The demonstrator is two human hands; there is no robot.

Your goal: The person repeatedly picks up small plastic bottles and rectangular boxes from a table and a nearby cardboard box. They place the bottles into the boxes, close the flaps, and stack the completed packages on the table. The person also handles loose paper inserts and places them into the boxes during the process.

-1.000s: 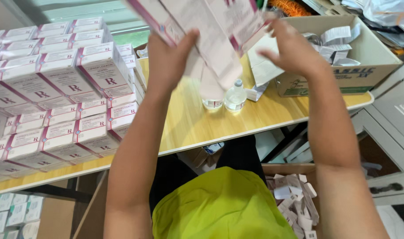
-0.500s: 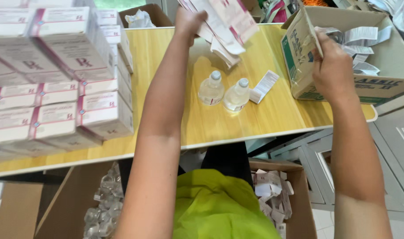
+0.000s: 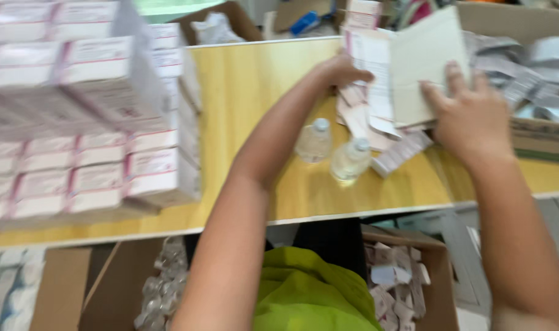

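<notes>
Flattened pink-and-white cartons (image 3: 377,86) fanned upright over the yellow table (image 3: 249,92)

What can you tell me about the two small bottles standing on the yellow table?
The two small bottles are clear, look like glass or clear plastic, and have pale caps. They stand upright, side by side, on the yellow wooden table, near its front edge. The left one sits close beside the person's left forearm; whether they touch cannot be told. The right one stands just below the loose pile of flat pink-and-white cartons. Their contents look colourless. The picture is blurred, so labels cannot be made out. Neither hand holds them.
</notes>
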